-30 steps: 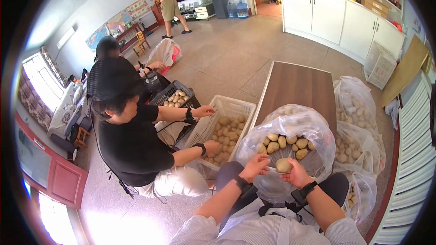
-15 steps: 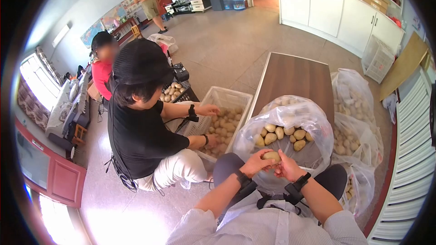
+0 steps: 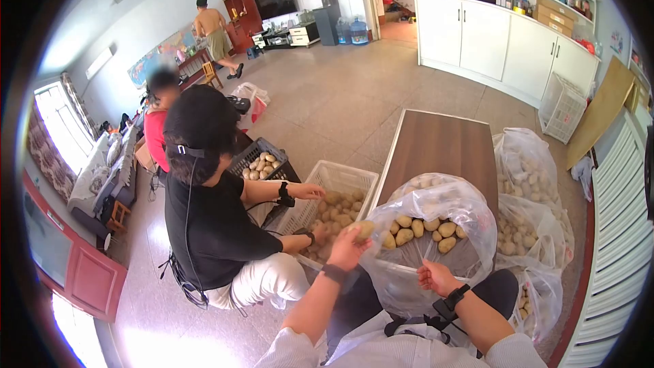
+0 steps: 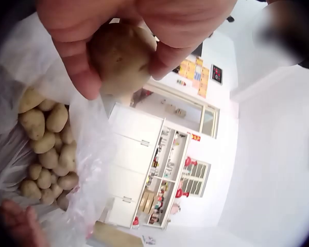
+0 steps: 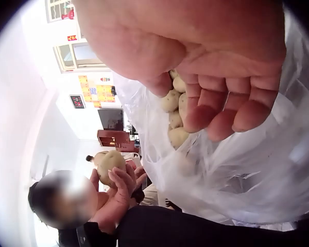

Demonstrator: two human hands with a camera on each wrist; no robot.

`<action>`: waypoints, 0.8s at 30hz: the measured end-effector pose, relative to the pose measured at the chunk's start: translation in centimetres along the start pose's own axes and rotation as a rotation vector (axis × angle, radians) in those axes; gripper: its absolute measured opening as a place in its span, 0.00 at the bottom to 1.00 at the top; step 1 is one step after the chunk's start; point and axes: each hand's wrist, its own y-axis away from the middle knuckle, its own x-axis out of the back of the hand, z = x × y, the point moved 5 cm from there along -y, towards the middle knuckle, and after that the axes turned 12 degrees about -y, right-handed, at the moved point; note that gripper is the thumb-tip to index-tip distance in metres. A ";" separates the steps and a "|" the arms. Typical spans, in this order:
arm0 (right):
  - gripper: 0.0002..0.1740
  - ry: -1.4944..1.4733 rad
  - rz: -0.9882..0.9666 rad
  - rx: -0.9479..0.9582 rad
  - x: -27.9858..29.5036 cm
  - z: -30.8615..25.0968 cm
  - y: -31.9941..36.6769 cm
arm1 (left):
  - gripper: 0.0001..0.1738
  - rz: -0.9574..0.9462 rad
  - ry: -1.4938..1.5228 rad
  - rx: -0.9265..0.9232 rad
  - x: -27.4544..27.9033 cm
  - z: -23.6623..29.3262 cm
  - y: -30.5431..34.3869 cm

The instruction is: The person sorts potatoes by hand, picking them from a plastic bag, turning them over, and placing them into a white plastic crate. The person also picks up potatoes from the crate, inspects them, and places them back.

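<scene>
My left hand (image 3: pixel 346 253) grips a potato (image 3: pixel 364 231) at the left rim of a clear plastic bag (image 3: pixel 381 279), beside the white crate. In the left wrist view, thumb and fingers of the left hand (image 4: pixel 129 23) pinch the potato (image 4: pixel 121 56) from both sides. Over the bag's near side is my right hand (image 3: pixel 439 279), holding nothing. Its fingers are loosely bent in the right wrist view, where the hand (image 5: pixel 206 62) is near the plastic (image 5: pixel 221 175). Several potatoes (image 3: pixel 404 236) lie inside the bag.
A white crate (image 3: pixel 371 180) of potatoes stands left of the brown tabletop (image 3: pixel 443 146). A person in black (image 3: pixel 211 225) reaches into it. Behind is a black crate (image 3: pixel 289 170) with potatoes. Filled clear bags (image 3: pixel 531 215) stand at the right.
The potato went from my right hand, through both hands, into my left, which has moved left and away from the right. My right hand has let go. The head view has shifted slightly.
</scene>
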 end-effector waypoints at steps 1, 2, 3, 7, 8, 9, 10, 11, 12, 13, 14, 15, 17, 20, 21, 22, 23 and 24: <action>0.25 -0.001 0.012 -0.001 0.4 0.0 0.1 | 0.18 0.021 -0.079 -0.135 1.6 0.0 -1.0; 0.24 -0.001 0.025 -0.001 0.7 -0.1 0.2 | 0.22 0.045 0.139 -0.037 3.2 -0.9 -2.0; 0.24 -0.001 0.023 0.002 0.9 -0.1 0.2 | 0.22 0.044 0.138 -0.039 4.8 -1.6 -2.7; 0.22 -0.014 0.050 0.004 1.7 0.0 -0.2 | 0.36 0.275 -0.352 -0.178 12.7 -5.3 -6.2; 0.22 -0.016 0.065 0.001 1.9 0.0 -0.3 | 0.37 0.277 -0.464 -0.173 13.9 -6.1 -6.5; 0.22 -0.016 0.065 0.002 1.9 0.0 -0.3 | 0.37 0.280 -0.576 -0.166 15.3 -7.0 -6.9; 0.21 -0.012 0.073 0.003 2.0 0.0 -0.4 | 0.37 0.279 -0.577 -0.167 17.6 -8.8 -8.1; 0.21 -0.007 0.081 0.005 2.0 -0.1 -0.4 | 0.38 0.258 -0.455 -0.136 20.1 -11.0 -9.7; 0.21 -0.007 0.081 0.004 2.0 -0.1 -0.4 | 0.39 0.237 -0.333 -0.104 21.5 -12.3 -10.6; 0.20 -0.005 0.082 0.010 2.0 -0.2 -0.4 | 0.39 0.238 -0.332 -0.102 22.2 -12.5 -10.8; 0.20 -0.001 0.083 0.016 2.1 -0.2 -0.5 | 0.26 0.188 -0.325 -0.097 22.1 -12.3 -10.6; 0.20 -0.001 0.083 0.014 2.1 -0.3 -0.6 | 0.14 0.138 -0.318 -0.091 21.8 -12.1 -10.5; 0.20 0.011 0.083 0.071 2.2 -0.5 -0.9 | 0.14 0.187 -0.243 0.013 19.8 -10.9 -8.5; 0.20 0.094 0.082 0.126 1.6 -1.5 -0.4 | 0.15 0.223 0.090 0.308 17.8 -9.0 -7.2; 0.21 0.141 0.067 0.185 1.7 -1.7 -0.3 | 0.17 0.275 0.011 0.307 16.5 -7.8 -6.3; 0.22 0.186 0.059 0.238 1.8 -2.0 -0.3 | 0.19 0.355 0.055 0.387 16.1 -7.7 -5.7; 0.23 0.136 0.078 0.203 1.7 -2.1 -0.1 | 0.21 0.302 0.037 0.398 17.0 -8.3 -6.4; 0.22 0.112 0.093 0.174 1.8 -2.3 -0.2 | 0.21 0.224 -0.027 0.438 17.4 -8.1 -6.6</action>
